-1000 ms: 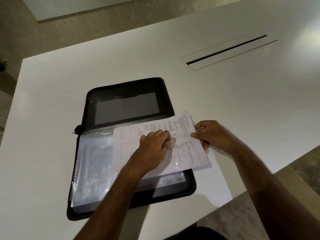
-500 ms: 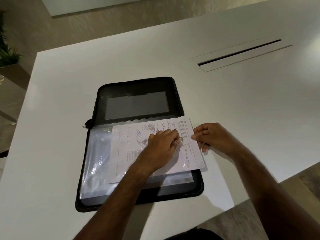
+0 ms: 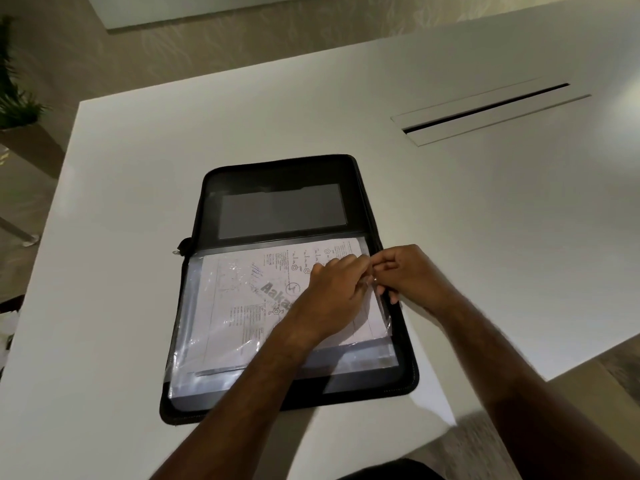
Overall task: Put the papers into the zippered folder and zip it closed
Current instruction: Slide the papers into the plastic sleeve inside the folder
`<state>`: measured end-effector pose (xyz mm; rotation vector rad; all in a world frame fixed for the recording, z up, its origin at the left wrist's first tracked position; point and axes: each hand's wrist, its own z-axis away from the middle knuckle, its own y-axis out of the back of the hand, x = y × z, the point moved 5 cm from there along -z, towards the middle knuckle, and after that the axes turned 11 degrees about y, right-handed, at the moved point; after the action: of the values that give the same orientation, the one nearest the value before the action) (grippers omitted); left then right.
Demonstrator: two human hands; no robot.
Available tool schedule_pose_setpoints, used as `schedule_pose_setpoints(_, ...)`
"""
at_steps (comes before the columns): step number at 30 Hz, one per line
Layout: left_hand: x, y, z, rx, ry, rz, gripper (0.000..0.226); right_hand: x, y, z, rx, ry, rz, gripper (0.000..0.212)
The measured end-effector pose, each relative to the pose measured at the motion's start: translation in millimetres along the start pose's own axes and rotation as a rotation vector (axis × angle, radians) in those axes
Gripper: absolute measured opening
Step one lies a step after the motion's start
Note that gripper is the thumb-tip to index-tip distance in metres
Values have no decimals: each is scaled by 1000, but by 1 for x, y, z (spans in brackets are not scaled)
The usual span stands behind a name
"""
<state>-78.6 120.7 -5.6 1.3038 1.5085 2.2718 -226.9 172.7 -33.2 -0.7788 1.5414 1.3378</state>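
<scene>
Papers [image 3: 263, 299] lie inside the clear sleeve [image 3: 194, 327] of the open folder [image 3: 287, 206]; both hands pinch at its right edge, left hand [image 3: 332, 292] over the sheet, right hand [image 3: 405, 275] outside.

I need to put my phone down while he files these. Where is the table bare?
Bare: the table left of the zippered folder, and the stretch between the folder and the cable slot. Crowded: the folder's right edge, where the left hand and right hand work the papers.
</scene>
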Motion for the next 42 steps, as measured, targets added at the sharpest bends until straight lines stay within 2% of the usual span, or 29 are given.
schedule_pose_setpoints(4,1,2,-1,1,-15,25,11,-3,-8,2,53,16,9,16)
schedule_pose_setpoints(9,0,1,-3,-7,-23,35,11,-2,-20,1,23,-2,3,41)
schedule_pose_setpoints(18,-9,-1,-6,-28,-24,13,10,-4,-14,0,-48,-11,-62,30)
schedule_pose_setpoints(20,-17,1,-5,-21,-12,9,15,-1,-2,2,55,-49,-27,23)
schedule_pose_setpoints(22,-32,8,-1,33,25,31,19,-3,12,4,245,-28,136,16)
schedule_pose_setpoints(23,-42,13,2,81,51,27,21,-8,15,5,315,15,241,14)
schedule_pose_setpoints(25,-65,25,11,204,108,-8,29,-22,6,7,343,135,393,15)
schedule_pose_setpoints(26,-78,32,16,265,138,-27,34,-28,-3,7,315,186,433,20)
schedule_pose_setpoints(28,-102,45,27,345,186,-66,43,-37,-28,5,187,232,482,44)
schedule_pose_setpoints(30,-125,52,37,345,235,-106,53,-41,-58,2,25,261,553,72)
schedule_pose_setpoints(33,-151,53,50,277,305,-123,70,-36,-92,-3,-143,235,737,91)
schedule_pose_setpoints(36,-166,50,60,234,343,-149,80,-20,-102,-5,-199,163,851,101)
schedule_pose_setpoints(42,-174,52,69,226,348,-146,74,2,-89,3,-180,139,943,102)
